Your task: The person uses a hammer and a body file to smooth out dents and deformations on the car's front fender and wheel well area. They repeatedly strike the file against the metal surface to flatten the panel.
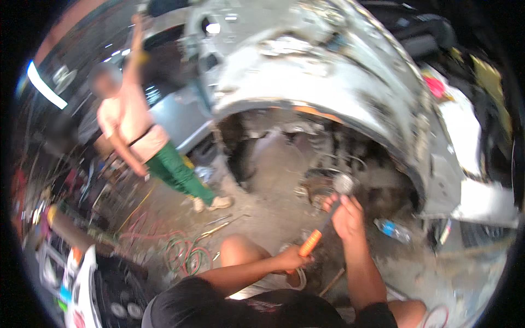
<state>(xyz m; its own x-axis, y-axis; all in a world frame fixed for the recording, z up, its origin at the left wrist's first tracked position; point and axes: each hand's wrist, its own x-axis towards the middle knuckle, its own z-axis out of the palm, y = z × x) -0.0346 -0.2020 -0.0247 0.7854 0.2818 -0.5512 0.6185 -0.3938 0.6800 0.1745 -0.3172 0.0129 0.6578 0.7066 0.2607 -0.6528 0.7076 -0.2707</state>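
My left hand [292, 258] is closed around the orange handle of a long tool [311, 242] with a dark shaft. My right hand [348, 217] is raised, its fingers closed on the upper end of that shaft. A round grey piece [343, 184] shows just above those fingers; whether it is the tool's head or a separate part, I cannot tell. Beyond both hands is the open wheel arch of a white, stripped car body [328, 82]. Inside the arch, a rusty hub assembly [320, 186] sits low, partly hidden behind the grey piece.
A person [136, 117] in green trousers stands at the left with one arm raised. Red and green hoses [186, 254] coil on the floor beside a torch-like metal tool [216, 227]. A plastic bottle [392, 230] lies to the right. Car panels [76, 284] stand at the lower left.
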